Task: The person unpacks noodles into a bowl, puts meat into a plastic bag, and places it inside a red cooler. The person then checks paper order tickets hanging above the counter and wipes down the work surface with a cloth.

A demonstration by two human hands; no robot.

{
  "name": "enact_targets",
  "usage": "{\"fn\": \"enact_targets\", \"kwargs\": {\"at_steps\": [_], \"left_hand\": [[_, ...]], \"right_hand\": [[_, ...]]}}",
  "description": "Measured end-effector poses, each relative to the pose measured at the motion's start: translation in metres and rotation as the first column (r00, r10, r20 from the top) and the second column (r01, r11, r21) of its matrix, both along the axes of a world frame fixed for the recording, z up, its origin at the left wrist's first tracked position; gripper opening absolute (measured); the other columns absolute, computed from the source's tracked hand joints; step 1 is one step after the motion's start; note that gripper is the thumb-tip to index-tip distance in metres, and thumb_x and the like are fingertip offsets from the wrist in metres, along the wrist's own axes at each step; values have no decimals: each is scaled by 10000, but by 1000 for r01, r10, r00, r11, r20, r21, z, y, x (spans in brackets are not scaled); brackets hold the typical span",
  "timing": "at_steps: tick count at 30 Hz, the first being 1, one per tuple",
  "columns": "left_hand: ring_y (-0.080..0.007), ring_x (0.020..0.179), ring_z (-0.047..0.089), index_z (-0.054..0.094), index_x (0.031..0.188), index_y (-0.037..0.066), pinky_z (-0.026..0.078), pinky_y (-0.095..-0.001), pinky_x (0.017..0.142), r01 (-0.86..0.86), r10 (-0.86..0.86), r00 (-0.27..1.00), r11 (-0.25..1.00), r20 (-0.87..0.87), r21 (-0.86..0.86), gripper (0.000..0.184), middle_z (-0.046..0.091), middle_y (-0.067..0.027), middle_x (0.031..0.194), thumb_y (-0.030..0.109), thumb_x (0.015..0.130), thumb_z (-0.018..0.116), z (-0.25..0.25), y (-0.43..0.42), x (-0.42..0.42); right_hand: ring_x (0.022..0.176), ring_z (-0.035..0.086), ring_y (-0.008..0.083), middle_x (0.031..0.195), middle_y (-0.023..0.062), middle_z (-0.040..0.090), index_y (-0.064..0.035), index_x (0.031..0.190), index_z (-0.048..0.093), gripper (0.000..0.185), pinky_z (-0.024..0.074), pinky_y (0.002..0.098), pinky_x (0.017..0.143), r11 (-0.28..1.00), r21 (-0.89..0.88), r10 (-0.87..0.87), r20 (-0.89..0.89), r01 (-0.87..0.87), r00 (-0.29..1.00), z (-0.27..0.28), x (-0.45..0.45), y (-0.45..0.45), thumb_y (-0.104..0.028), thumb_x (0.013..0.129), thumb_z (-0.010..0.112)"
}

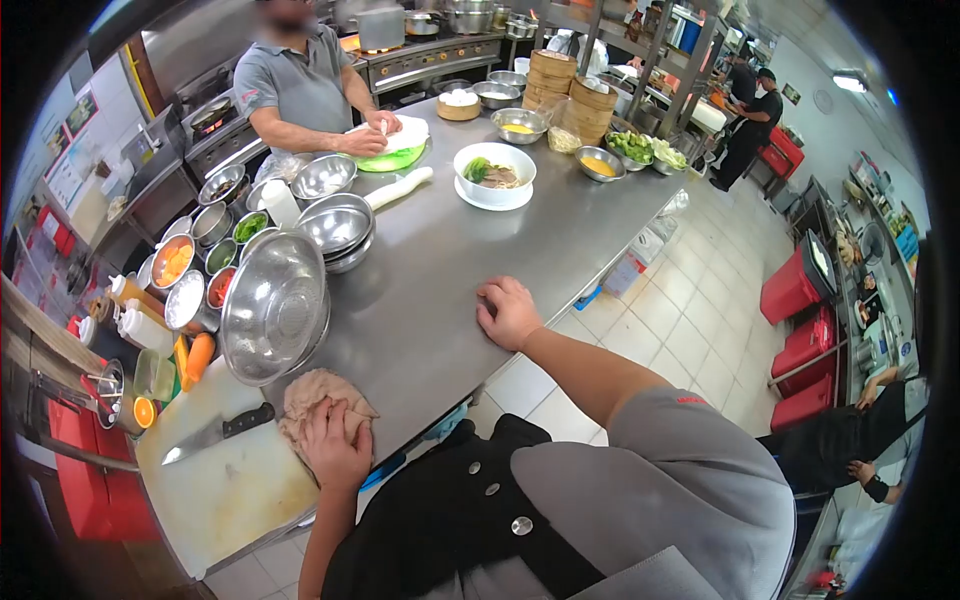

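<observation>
My left hand (336, 448) is closed over a bunched beige cloth (300, 392), pressing it against the steel table beside the cutting board. My right hand (508, 314) rests on the tabletop (430, 300) near its right edge, with fingers loosely bent, thumb apart and nothing held. Left of the cloth, a black-handled knife (215, 432) lies on the stained white cutting board (235, 500). Just beyond the cloth, a large steel bowl (275, 308) stands tilted. A white bowl (492, 172) with greens, meat slices and noodles stands farther back on the table.
Across the table, a person (310, 100) handles something white over a green-edged round. Small bowls of ingredients, squeeze bottles (145, 328) and carrots (200, 355) crowd the left side. Bamboo steamers (550, 78) and bowls of yellow liquid (600, 165) stand at the far right.
</observation>
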State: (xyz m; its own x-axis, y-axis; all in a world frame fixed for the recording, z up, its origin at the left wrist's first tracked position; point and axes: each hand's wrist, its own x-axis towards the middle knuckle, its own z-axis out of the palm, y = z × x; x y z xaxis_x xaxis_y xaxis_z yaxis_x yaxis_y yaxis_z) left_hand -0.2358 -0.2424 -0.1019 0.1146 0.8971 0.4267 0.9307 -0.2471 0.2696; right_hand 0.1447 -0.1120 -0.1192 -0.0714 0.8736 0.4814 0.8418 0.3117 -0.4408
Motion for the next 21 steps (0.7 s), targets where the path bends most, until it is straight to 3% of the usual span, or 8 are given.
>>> {"fn": "enact_targets", "kwargs": {"at_steps": [21], "left_hand": [[-356, 1244, 548, 658, 1227, 92, 342, -574, 1099, 23, -25, 999, 999, 40, 49, 493, 584, -124, 1339, 306, 794, 755, -3, 0, -2]], "right_hand": [[1184, 554, 342, 1187, 123, 625, -82, 1084, 683, 259, 450, 458, 1030, 999, -22, -29, 43, 30, 999, 1, -2, -2, -211, 860, 677]]}}
